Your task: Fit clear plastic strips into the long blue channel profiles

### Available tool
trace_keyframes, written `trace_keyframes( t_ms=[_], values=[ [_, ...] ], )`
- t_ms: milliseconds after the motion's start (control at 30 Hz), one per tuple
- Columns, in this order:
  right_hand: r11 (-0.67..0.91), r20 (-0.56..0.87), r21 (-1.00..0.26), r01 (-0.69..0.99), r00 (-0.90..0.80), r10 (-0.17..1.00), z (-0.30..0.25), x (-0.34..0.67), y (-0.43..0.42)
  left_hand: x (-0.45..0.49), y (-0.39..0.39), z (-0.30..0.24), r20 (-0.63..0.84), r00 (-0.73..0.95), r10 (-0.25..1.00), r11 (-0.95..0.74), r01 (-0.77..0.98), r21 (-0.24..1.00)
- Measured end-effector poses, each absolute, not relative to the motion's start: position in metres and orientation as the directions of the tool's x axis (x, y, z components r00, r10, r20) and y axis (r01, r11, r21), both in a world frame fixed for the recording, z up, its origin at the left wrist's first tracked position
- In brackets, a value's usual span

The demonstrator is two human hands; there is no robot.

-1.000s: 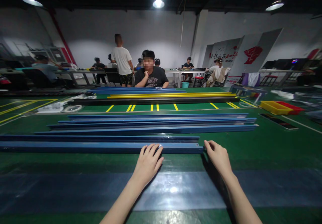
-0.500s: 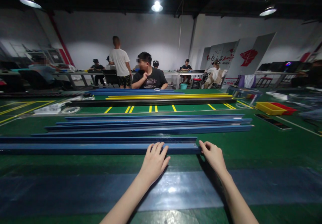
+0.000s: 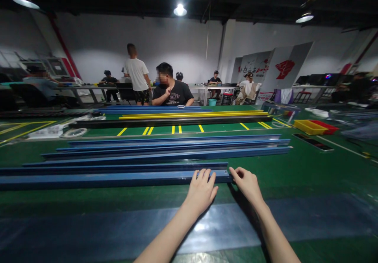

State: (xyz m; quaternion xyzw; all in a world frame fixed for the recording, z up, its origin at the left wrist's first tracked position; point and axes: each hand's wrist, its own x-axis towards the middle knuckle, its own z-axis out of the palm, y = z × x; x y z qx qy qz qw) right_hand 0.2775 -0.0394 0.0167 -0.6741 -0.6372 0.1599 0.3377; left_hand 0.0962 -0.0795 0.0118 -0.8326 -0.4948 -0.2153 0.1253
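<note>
A long blue rail (image 3: pixel 118 178) with a channel profile lies across the near part of the green table, running out of view on the left. My left hand (image 3: pixel 203 188) rests on top of it close to its right end, fingers laid flat over the upper face and thumb held apart. At that right end, the curled fingers of my right hand (image 3: pixel 246 180) pinch around the rail's tip. The exact contact of the fingertips there is partly hidden.
Several more blue rails (image 3: pixel 165 151) lie just beyond. Farther back are a black rail (image 3: pixel 177 121) and yellow rails (image 3: pixel 191 115). A phone (image 3: pixel 313 141), a yellow bin (image 3: pixel 310 127) and a red bin (image 3: pixel 327 127) sit to the right. A seated person (image 3: pixel 174 91) faces the table.
My left hand has slid right along the rail, closer to its end. My right hand stays at the rail's end. The view has shifted slightly.
</note>
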Motion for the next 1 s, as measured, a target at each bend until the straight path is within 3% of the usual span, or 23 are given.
trace_keyframes(
  t_ms=[400, 733, 1000],
  values=[
    [0.026, 0.196, -0.653, 0.757, 0.136, 0.971, 0.013, 0.281, -0.039, 0.101, -0.077, -0.014, 0.680, 0.275, 0.679, -0.389, 0.921, 0.016],
    [0.037, 0.247, -0.642, 0.766, 0.160, 0.956, 0.011, 0.280, -0.036, 0.102, -0.076, -0.020, 0.703, 0.253, 0.665, -0.390, 0.920, 0.038],
    [0.027, 0.158, -0.665, 0.746, 0.106, 0.982, 0.012, 0.288, -0.022, 0.103, -0.075, -0.022, 0.704, 0.248, 0.665, -0.385, 0.922, 0.039]
  ],
)
